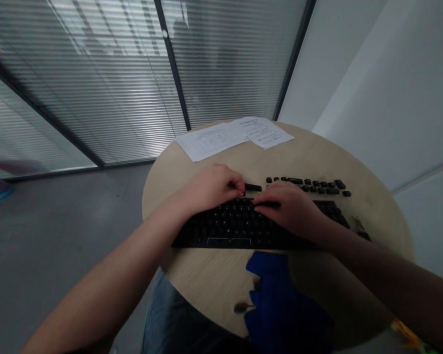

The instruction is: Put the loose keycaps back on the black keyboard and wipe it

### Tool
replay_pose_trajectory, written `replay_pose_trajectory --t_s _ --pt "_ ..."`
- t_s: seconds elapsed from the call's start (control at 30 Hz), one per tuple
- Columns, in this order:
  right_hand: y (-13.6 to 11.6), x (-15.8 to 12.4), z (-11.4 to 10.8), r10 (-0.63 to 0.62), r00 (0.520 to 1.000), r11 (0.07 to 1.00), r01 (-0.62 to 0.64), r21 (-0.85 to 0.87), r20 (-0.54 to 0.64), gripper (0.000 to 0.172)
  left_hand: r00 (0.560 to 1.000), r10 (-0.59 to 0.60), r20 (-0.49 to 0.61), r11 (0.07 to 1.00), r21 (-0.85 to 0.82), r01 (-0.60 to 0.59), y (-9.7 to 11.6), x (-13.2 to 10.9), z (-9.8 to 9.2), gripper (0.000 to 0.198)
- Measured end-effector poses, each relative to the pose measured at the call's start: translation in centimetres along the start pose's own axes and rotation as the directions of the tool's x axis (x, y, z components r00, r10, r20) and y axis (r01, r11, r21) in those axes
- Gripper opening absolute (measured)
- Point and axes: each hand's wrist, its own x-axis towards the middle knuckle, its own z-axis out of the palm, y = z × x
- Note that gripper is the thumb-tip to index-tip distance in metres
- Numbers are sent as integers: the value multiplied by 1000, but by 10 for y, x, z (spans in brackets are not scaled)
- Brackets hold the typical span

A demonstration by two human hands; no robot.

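Head view: black keyboard (229, 223) flat on the table (195, 275), square to the body, probably so both hands reach its far edge; left hand (221, 186) bent there, thumb and fingertips drawn together beside a dark strip (253, 187), can't tell if it's pinching anything. Right hand (286, 204) curls over the keys, thumb out along a dark gap, grip unclear. Loose keycaps (332, 191) sit beyond in about 2 rows, likely to keep order.
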Motion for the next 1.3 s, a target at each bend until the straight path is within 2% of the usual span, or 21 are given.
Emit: replay_pose_trajectory --t_s 0.1,0.2,0.3,0.37,0.57,0.73,0.9,1.1,1.2,1.3 --pt "-23 -25 19 -80 996 995 78 66 33 17 997 77 -10 996 -48 -78 16 -48 6 10" --pt "-31 -33 34 -87 994 994 83 66 64 17 996 88 -7 996 -24 -88 19 -70 31 10" --pt "-33 -34 40 -58 996 998 56 31 72 17 995 96 -17 995 9 -96 17 -73 54 10" --pt "-35 -34 41 -35 997 999 35 5 67 17 994 104 -33 994 22 -104 16 -73 63 10" --pt "-39 -39 44 -46 996 998 50 -46 83 18 986 146 -81 989 52 -142 17 -78 67 7" --pt "-41 -40 44 -78 997 993 78 -86 1 24 985 111 -133 993 -28 -116 12 -83 72 7" --pt "-43 -49 44 -97 995 987 97 -130 3 26 987 54 -154 996 -59 -64 16 -88 72 6" --pt "-42 -59 43 -154 987 977 146 -156 -42 28 997 18 -79 999 -47 -22 19 -88 67 8" --pt "-30 -54 26 -165 973 979 142 -148 -159 30 999 32 -42 996 -85 -36 20 -84 49 12" --pt "0 -42 -4 -61 967 989 26 -142 -246 32 991 29 -133 993 -108 -43 18 -66 21 15"
